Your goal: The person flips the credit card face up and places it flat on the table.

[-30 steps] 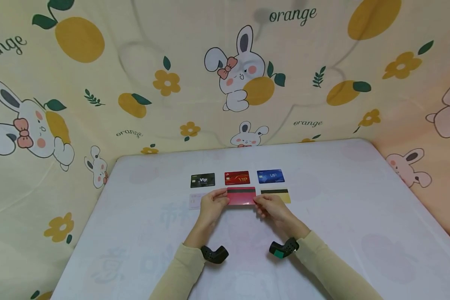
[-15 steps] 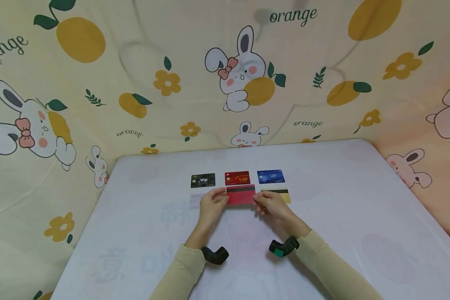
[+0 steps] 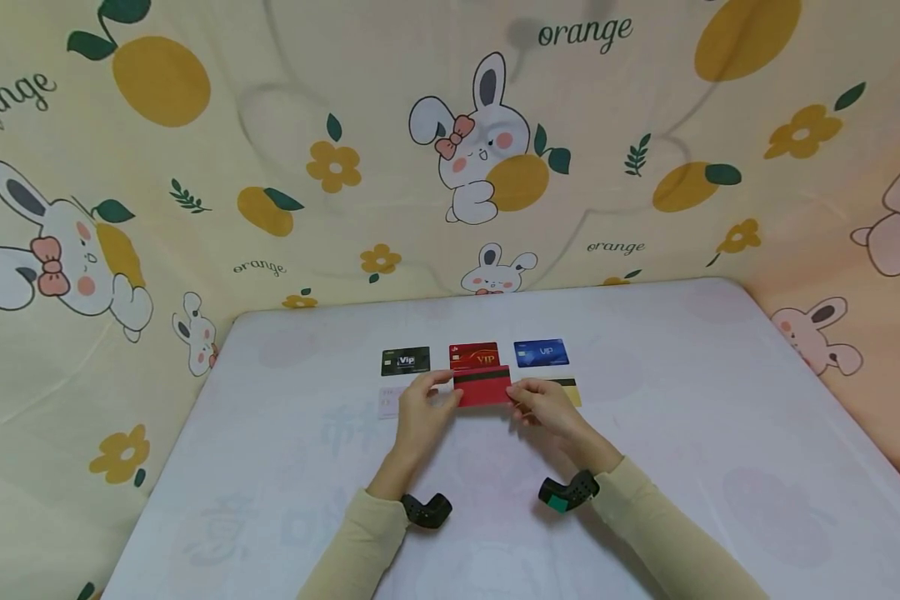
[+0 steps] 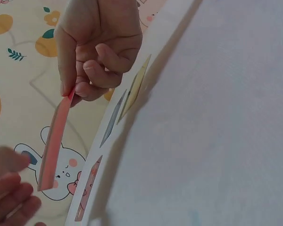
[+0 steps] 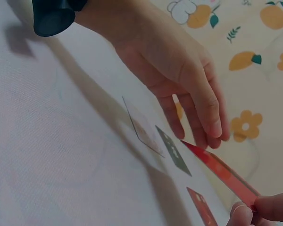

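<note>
A red card (image 3: pixel 483 388) with a dark magnetic stripe is held up off the table, its stripe side towards the head camera. My right hand (image 3: pixel 549 410) pinches it at its right edge between thumb and fingers, as its hand (image 4: pixel 101 44) also shows in the left wrist view. At the opposite edge, my left hand (image 3: pixel 420 417) has its thumb and fingers spread. A small gap separates this left hand (image 5: pixel 184 80) from the card's corner in the right wrist view. The raised card overlaps the lower edge of a red VIP card (image 3: pixel 474 354) in the head view.
A dark green Vip card (image 3: pixel 406 362) and a blue VIP card (image 3: pixel 542 352) lie either side of the red VIP card. Nearer are a pale pink card (image 3: pixel 389 403) and a yellow striped card (image 3: pixel 572 392), each partly behind a hand. All lie on the white tabletop (image 3: pixel 645 517).
The red card has risen slightly and tilted, now overlapping the red VIP card behind it. The left hand's fingers have loosened from its left edge; the right hand keeps its pinch.
</note>
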